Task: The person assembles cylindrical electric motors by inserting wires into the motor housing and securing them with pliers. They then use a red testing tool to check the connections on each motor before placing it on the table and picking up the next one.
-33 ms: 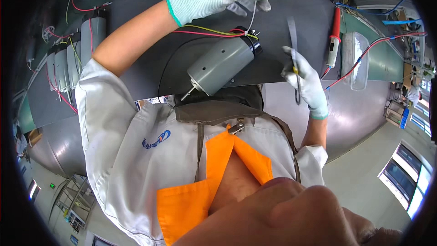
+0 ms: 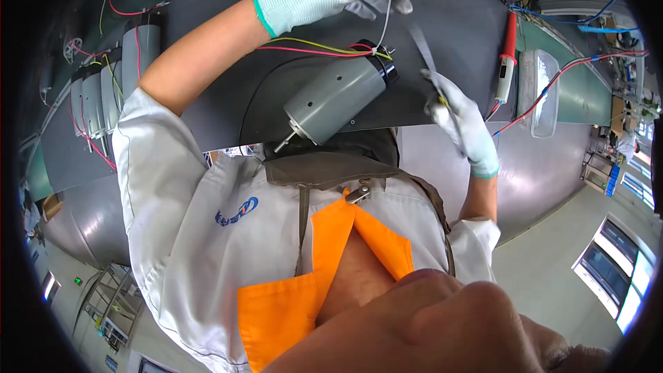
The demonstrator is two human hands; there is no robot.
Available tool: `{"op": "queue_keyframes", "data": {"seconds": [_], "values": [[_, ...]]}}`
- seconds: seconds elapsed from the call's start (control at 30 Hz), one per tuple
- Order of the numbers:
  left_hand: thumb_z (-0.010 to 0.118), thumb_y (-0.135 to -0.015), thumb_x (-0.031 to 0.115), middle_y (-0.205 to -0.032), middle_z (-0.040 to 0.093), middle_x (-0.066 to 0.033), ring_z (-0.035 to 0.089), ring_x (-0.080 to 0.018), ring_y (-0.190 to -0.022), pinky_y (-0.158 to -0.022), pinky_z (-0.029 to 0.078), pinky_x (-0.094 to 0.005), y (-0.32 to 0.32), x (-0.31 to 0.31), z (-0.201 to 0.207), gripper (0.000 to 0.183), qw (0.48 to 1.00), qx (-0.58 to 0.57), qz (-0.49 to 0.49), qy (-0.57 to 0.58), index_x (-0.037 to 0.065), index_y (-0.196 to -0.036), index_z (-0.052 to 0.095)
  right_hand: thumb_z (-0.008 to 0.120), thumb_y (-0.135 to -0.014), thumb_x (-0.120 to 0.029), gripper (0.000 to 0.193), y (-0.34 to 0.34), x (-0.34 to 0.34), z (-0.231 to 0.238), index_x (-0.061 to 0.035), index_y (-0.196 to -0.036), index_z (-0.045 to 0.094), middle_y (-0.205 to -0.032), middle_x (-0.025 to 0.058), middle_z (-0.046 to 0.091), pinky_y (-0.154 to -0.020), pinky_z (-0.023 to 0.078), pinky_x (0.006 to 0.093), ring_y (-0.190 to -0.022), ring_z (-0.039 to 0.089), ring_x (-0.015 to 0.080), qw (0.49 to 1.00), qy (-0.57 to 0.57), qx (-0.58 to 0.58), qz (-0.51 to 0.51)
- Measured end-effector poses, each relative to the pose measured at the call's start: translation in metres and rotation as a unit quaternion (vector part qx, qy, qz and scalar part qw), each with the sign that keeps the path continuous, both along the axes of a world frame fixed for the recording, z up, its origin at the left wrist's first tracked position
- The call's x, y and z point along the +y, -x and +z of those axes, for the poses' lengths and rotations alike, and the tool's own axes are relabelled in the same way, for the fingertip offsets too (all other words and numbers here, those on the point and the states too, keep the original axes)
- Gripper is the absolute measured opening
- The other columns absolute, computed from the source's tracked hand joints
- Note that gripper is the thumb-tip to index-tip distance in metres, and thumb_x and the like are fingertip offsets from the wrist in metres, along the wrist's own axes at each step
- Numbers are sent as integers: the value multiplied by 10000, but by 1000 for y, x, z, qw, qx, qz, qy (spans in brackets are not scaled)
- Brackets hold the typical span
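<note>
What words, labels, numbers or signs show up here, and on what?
White jacket: a blue emblem with lettering on the chest, too small and slanted to quote.
Small green light or sign on the far wall: too small to read.
Grey motor: no lettering visible.
I can quote no text.

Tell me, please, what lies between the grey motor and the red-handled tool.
In the head view, the gloved right hand, gripping a slim metal tool, lies between the motor and red-handled tool, with dark tabletop on either side.
</note>
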State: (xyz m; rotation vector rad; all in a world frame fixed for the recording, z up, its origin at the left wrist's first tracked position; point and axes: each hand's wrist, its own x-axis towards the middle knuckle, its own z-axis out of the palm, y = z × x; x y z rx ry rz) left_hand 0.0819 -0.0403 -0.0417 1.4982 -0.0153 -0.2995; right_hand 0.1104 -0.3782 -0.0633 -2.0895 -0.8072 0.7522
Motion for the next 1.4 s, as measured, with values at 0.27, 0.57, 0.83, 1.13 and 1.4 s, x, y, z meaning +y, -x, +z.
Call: {"op": "queue_keyframes", "data": {"seconds": [0.27, 0.57, 0.83, 1.13, 1.4], "values": [[629, -1004, 442, -843, 743, -113, 665, -159, -791, -729, 497, -305, -10, -3, 11, 461, 966, -197, -3, -167, 13, -924, 778, 756, -871, -528, 818, 3, 66, 59, -2, -1443, 500, -1165, 293, 659, -927, 520, 476, -1096, 646, 448, 945, 219, -198, 143], [641, -985, 396, -839, 743, -136, 707, -225, -793, -741, 521, -333, -3, -7, 21, 431, 949, -226, 29, -216, -6, -886, 763, 755, -883, -498, 714, 15, 46, 43, -17, -1370, 554, -933, 223, 701, -732, 545, 467, -857, 700, 406, 926, 203, -284, 145], [781, -904, 355, -953, 721, -140, 691, -315, -871, -776, 546, -423, 125, 66, 46, 333, 902, -200, -363, -125, 25, -900, 741, 792, -873, -279, 550, -16, 13, 12, -37, -1319, 581, -825, 169, 690, -641, 530, 467, -733, 696, 367, 858, 212, -465, 46], [606, -921, 357, -1398, 584, -212, 562, -403, -1289, -1090, 448, -500, 153, -25, -33, 622, 804, -337, 98, -480, -31, -1403, 541, 686, -981, -477, 629, 31, 73, -24, 114, -1191, 636, -958, 206, 725, -632, 640, 336, -767, 750, 241, 867, -1, 499, -9], [688, -941, 332, -1167, 643, -201, 631, -372, -1100, -977, 501, -431, 17, 22, -67, 617, 716, -206, 489, -453, 5, -1434, 517, 694, -978, -314, 588, -59, 213, -31, 91, -1382, 557, -1220, 176, 679, -849, 582, 324, -1001, 696, 191, 958, -233, 150, -70]]}}
